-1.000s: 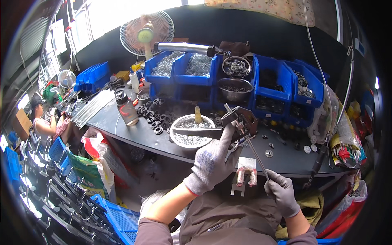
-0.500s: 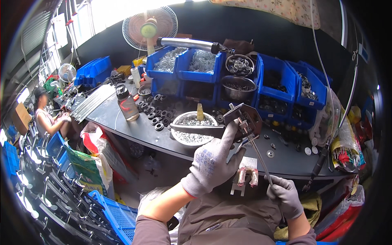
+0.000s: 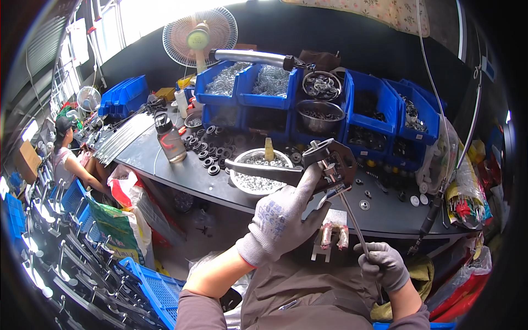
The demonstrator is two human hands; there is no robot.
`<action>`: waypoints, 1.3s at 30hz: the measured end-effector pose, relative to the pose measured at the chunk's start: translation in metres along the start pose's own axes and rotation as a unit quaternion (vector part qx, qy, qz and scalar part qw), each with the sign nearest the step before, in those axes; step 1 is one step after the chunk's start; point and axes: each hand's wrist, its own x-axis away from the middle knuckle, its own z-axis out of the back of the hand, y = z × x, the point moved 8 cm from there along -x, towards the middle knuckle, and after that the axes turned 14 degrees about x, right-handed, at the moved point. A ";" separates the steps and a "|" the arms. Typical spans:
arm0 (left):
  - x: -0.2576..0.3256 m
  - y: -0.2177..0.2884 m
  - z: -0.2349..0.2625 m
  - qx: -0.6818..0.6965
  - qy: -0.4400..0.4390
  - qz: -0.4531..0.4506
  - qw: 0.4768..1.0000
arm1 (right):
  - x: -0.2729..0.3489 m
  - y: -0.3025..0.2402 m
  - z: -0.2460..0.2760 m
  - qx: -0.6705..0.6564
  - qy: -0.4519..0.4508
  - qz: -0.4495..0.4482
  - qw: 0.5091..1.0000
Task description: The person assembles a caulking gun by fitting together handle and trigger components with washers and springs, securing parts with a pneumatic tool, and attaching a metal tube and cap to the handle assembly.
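My left hand (image 3: 278,223), in a grey work glove, grips a black metal mechanism (image 3: 345,160) with a plate, bolt and small silver parts. A long flat black bar (image 3: 264,171) extends from it to the left, over a white bowl of small metal pieces (image 3: 256,188). From the mechanism a thin metal rod (image 3: 355,217) slants down to my right hand (image 3: 388,267), also gloved, whose fingers are closed around its lower end. Just below the mechanism, a small metal fixture with two reddish, worn prongs (image 3: 334,236) sits at the table edge.
Blue bins (image 3: 269,85) of hardware and metal bowls (image 3: 320,116) line the table's back. A bottle (image 3: 170,140) stands left of black rings (image 3: 206,148). A power driver (image 3: 426,225) hangs at right. Black bars with screws (image 3: 82,275) fill the lower left. Another person (image 3: 71,159) sits far left.
My right hand has shifted slightly down and right along with the rod's lower end. The mechanism stays in my left hand. At far left, the other person has lowered an arm.
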 end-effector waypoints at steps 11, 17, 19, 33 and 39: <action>0.004 -0.004 0.002 -0.001 0.003 -0.002 1.000 | 0.000 -0.006 -0.007 0.029 -0.004 0.045 0.999; 0.006 -0.002 0.003 0.047 -0.046 0.055 0.996 | 0.005 -0.001 -0.006 0.077 0.051 0.034 0.995; 0.007 0.000 0.006 0.168 -0.095 0.112 0.975 | 0.001 -0.001 0.009 0.146 0.056 0.069 0.985; 0.133 0.021 -0.111 0.195 -0.277 0.067 0.939 | -0.151 0.253 0.153 0.737 0.015 -0.060 0.674; 0.196 -0.059 -0.187 0.099 -0.312 0.335 0.883 | -0.153 0.212 0.091 0.656 -0.038 -0.017 0.754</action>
